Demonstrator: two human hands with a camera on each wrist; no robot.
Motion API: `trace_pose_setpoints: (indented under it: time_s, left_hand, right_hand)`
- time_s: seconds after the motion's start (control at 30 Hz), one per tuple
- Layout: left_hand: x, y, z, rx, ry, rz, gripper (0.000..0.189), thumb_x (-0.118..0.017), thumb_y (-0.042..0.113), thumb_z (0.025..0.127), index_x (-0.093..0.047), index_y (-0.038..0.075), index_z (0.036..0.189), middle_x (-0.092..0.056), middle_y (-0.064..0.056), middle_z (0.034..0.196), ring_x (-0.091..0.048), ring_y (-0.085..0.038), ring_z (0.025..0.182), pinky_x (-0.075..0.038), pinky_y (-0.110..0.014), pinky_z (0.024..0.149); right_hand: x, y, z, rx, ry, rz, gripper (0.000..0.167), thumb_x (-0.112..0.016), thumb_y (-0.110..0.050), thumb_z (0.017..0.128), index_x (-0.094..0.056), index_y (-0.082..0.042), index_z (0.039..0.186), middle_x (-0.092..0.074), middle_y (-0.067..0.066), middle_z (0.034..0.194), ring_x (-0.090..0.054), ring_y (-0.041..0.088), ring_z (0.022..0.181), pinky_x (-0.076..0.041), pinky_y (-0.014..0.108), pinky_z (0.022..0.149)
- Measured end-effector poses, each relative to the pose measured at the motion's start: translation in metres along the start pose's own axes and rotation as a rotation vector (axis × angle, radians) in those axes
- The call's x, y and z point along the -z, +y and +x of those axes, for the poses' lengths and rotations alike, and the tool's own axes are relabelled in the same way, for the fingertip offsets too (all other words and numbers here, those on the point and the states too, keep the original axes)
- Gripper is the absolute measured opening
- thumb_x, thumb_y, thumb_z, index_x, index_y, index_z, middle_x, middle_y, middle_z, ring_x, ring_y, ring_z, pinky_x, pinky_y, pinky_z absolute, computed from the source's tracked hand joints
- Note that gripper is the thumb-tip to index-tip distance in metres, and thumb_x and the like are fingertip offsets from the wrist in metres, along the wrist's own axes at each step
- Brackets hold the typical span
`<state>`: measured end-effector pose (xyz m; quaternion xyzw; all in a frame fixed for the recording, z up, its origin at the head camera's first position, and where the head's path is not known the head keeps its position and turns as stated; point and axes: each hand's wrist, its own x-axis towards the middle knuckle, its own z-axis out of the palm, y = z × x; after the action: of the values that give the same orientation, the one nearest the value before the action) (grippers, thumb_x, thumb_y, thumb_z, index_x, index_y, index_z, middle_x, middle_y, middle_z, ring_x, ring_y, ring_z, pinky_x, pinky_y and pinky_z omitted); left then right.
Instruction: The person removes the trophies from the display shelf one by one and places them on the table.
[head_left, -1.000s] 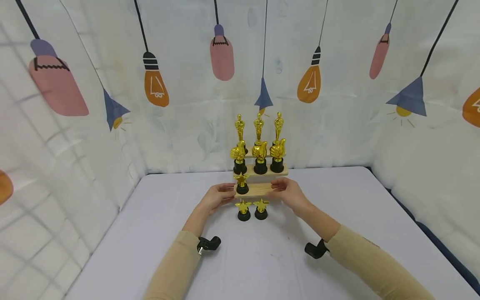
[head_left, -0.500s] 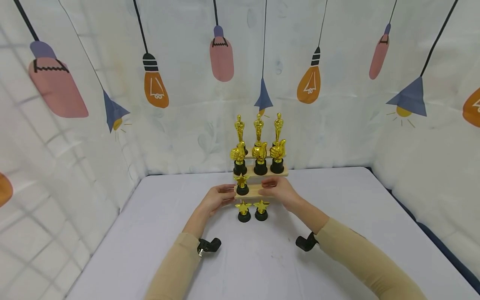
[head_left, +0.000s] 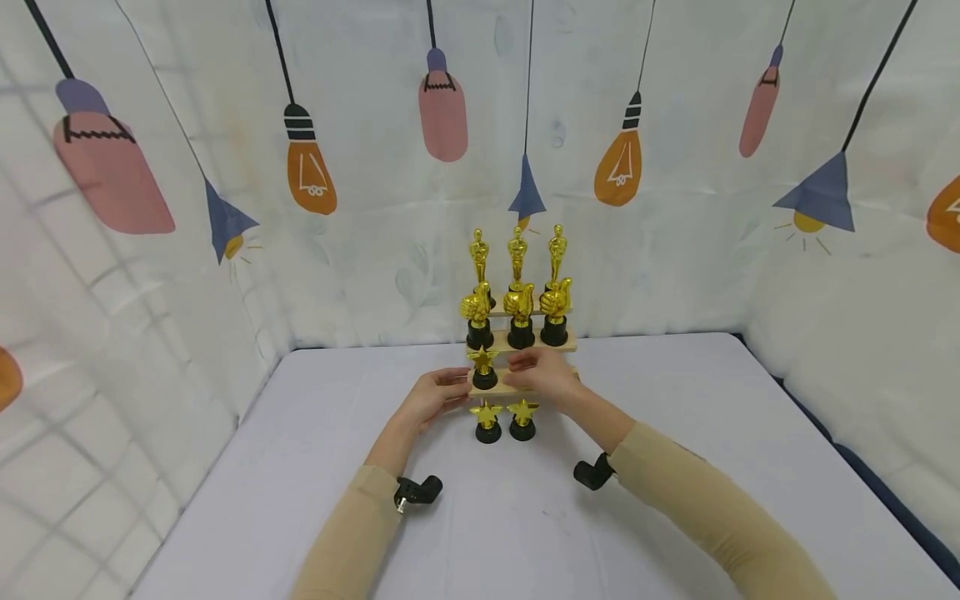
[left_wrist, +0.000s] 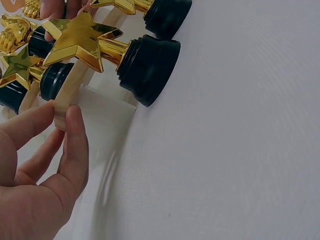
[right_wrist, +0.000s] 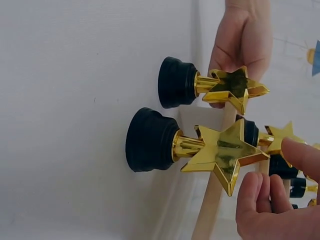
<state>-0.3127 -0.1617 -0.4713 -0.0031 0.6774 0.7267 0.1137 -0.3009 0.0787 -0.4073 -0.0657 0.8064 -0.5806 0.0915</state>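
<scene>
My left hand [head_left: 435, 395] pinches the left end of the lowest wooden shelf [left_wrist: 73, 86] between thumb and fingers. On that shelf's left part stands a gold star trophy [head_left: 484, 367] with a black round base. My right hand [head_left: 546, 377] is over the same shelf, just right of this trophy. In the right wrist view its thumb and fingers are apart, with nothing between them. Two more star trophies, a left one [head_left: 487, 422] and a right one [head_left: 522, 420], stand upright on the table in front of the shelf.
Three gold thumbs-up trophies [head_left: 519, 303] stand on the middle shelf [head_left: 537, 341]. Behind them, three gold figure trophies [head_left: 517, 254] line the top shelf. A white cloth covers the table [head_left: 517, 517]; a lamp-patterned curtain [head_left: 360, 267] hangs behind it.
My right hand has moved left along the lowest shelf, from its right end toward the star trophy. My left hand and all the trophies have stayed in place.
</scene>
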Motion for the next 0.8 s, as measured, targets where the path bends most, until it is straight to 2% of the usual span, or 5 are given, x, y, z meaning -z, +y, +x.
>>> trace_pose_setpoints:
  time_s: [0.37,0.6,0.8]
  left_hand:
    - [0.0,0.001,-0.001,0.0,0.004,0.005,0.044,-0.069,0.001,0.098,-0.058,-0.005,0.14,-0.063,-0.021,0.129,-0.069,-0.025,0.104,-0.059,-0.036,0.091]
    - [0.001,0.001,-0.001,-0.007,-0.01,0.007,0.044,-0.068,0.001,0.098,-0.057,-0.004,0.14,-0.063,-0.021,0.129,-0.069,-0.024,0.103,-0.059,-0.035,0.092]
    - [0.0,0.001,-0.002,-0.012,-0.008,0.015,0.044,-0.068,0.001,0.099,-0.057,-0.004,0.141,-0.063,-0.02,0.13,-0.069,-0.024,0.103,-0.059,-0.035,0.092]
  right_hand:
    - [-0.01,0.0,0.011,-0.021,-0.038,0.044,0.038,-0.08,-0.006,0.09,-0.067,0.0,0.125,-0.066,0.012,0.113,-0.064,0.023,0.096,-0.059,0.042,0.092]
    - [-0.017,0.001,0.016,-0.029,-0.054,0.007,0.037,-0.08,-0.005,0.09,-0.069,-0.002,0.125,-0.066,0.01,0.11,-0.064,0.022,0.097,-0.06,0.033,0.085]
    - [-0.022,-0.001,0.018,-0.036,-0.07,-0.049,0.04,-0.079,-0.008,0.091,-0.067,-0.002,0.129,-0.064,0.01,0.111,-0.062,0.023,0.099,-0.058,0.033,0.084]
